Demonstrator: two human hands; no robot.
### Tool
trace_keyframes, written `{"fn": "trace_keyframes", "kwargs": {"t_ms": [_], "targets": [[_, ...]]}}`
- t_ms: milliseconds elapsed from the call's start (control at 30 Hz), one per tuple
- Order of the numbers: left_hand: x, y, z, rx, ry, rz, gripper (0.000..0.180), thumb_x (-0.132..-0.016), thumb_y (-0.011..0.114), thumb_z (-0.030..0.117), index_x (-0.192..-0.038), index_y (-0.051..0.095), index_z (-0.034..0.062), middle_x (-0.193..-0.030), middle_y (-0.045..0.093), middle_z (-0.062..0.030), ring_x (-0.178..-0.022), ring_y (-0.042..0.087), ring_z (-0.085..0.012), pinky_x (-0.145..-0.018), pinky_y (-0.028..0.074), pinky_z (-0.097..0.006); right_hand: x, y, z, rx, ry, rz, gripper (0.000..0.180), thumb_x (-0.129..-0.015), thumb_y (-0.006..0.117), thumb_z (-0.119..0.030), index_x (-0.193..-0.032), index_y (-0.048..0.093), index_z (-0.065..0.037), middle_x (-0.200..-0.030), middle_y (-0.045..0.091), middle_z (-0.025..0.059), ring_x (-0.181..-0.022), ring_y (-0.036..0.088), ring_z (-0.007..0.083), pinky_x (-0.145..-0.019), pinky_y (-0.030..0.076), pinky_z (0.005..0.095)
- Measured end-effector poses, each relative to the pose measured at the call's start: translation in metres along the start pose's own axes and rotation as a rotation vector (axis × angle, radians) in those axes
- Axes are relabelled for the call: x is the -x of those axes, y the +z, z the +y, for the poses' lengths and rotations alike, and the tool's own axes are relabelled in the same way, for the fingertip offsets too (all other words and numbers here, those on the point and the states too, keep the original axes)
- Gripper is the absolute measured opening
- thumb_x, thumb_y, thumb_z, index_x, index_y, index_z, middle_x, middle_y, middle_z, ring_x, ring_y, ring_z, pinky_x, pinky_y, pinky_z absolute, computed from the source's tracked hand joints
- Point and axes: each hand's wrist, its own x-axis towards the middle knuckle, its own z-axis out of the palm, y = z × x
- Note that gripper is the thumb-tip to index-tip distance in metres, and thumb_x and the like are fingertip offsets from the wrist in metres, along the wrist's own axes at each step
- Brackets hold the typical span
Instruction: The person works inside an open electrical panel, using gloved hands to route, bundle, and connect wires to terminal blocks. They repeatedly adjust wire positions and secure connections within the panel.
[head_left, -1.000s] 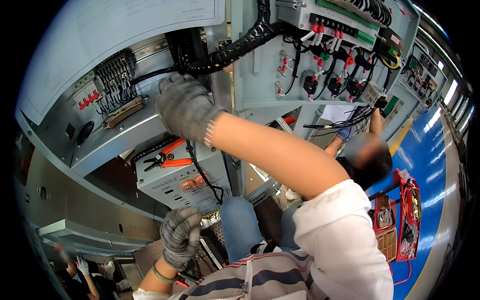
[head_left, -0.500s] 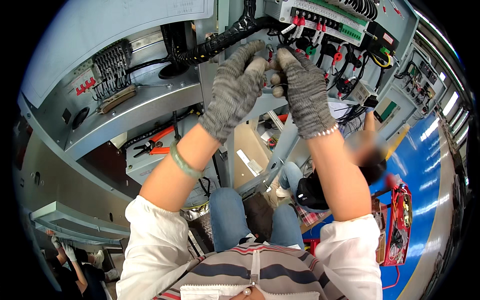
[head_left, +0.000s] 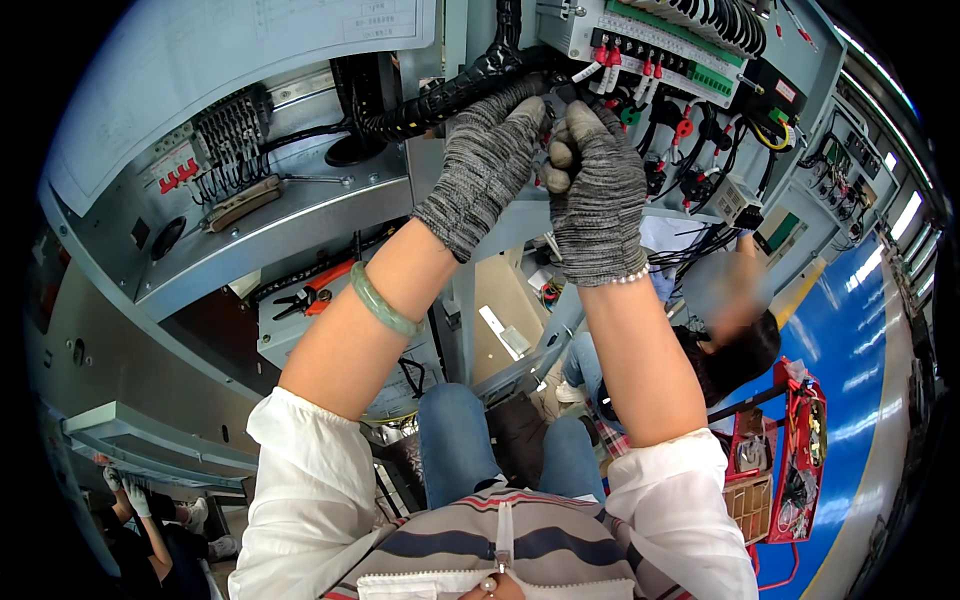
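Grey knit gloves cover both hands, raised close together at the door panel (head_left: 520, 222) of an electrical cabinet. The fingers of my left hand (head_left: 485, 165) are pinched, tips just below a thick black-wrapped wire bundle (head_left: 455, 100). Beside it, my right hand (head_left: 598, 200) has its fingers curled, thumb and fingertips facing the left ones. Whatever lies between the fingertips is small and mostly hidden by the gloves. Just above and right of the hands is a terminal block (head_left: 655, 65) with red-capped white wires (head_left: 603, 68). Red and green round fittings (head_left: 683, 128) with black wires line the panel to the right.
On the left metal ledge lie a wooden-handled tool (head_left: 243, 205) and more terminals (head_left: 235, 125). Orange-handled pliers (head_left: 318, 290) rest on a grey box below. Right, another person (head_left: 735, 340) sits near a red tool cart (head_left: 800, 460). A small white-and-black device (head_left: 738, 208) hangs among wires.
Both hands have shifted slightly and come closer together at the fingertips; my right forearm has swung left. The seated person's head has moved a little.
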Motion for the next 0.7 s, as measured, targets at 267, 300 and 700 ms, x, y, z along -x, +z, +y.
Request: {"fn": "trace_keyframes", "kwargs": {"t_ms": [267, 300, 700], "targets": [[0.000, 0.000, -0.002, 0.032, 0.033, 0.011, 0.025, -0.087, 0.063, 0.026, -0.101, 0.064, 0.0054, -0.069, 0.058, -0.0025, -0.051, 0.053, -0.0108, -0.041, 0.042, -0.024, -0.003, -0.001, -0.006, 0.071, 0.051, -0.036, 0.015, -0.086, 0.058, -0.016, -0.083, 0.059, -0.001, -0.066, 0.054, 0.0014, -0.050, 0.050, 0.0067, -0.041, 0.041, 0.0201], [0.001, -0.001, -0.001, 0.050, 0.022, -0.003, 0.024, -0.087, 0.063, 0.025, -0.101, 0.064, 0.0056, -0.069, 0.059, -0.0029, -0.051, 0.053, -0.0112, -0.041, 0.043, -0.024, -0.006, -0.011, 0.000, 0.203, -0.079, -0.092, 0.017, -0.086, 0.058, -0.017, -0.087, 0.061, -0.001, -0.067, 0.057, 0.0024, -0.052, 0.052, 0.0073, -0.044, 0.043, 0.0202], [-0.027, -0.008, -0.047, -0.098, 0.302, 0.057, 0.023, -0.090, 0.055, 0.025, -0.107, 0.065, 0.0123, -0.095, 0.065, -0.0089, -0.087, 0.060, -0.0199, -0.083, 0.046, -0.031, -0.031, -0.013, 0.032, 1.017, -0.752, 0.340, 0.035, -0.078, 0.070, -0.033, -0.095, 0.069, -0.002, -0.085, 0.069, 0.0141, -0.077, 0.066, 0.0220, -0.073, 0.050, 0.0338]]}}
